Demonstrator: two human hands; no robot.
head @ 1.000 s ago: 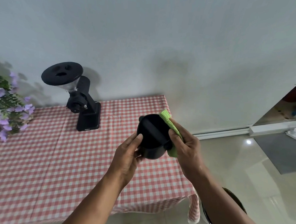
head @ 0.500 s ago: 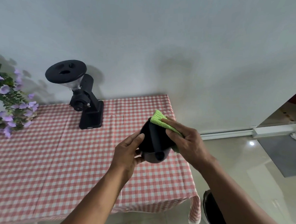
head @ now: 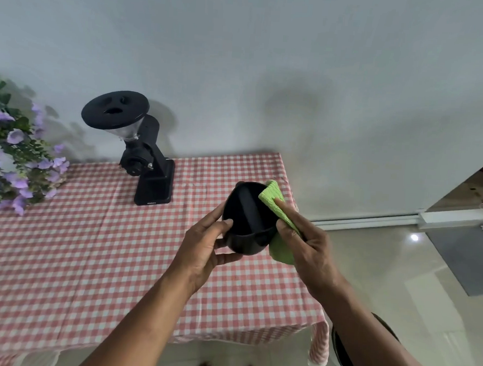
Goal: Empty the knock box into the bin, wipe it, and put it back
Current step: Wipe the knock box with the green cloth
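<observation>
The black knock box is held in the air above the table's right part, its mouth facing up toward me, with the knock bar running across inside. My left hand grips its left side, thumb on the rim. My right hand presses a green cloth over the box's right rim and outer wall. The black bin stands on the floor by the table's right corner, mostly hidden behind my right forearm.
A table with a red-and-white checked cloth stands against the white wall. A black coffee grinder is at the back, purple flowers at the far left. Tiled floor and a sliding door track lie to the right.
The knock box has tipped back from lying on its side to mouth up. My right hand with the green cloth has slid along its right rim.
</observation>
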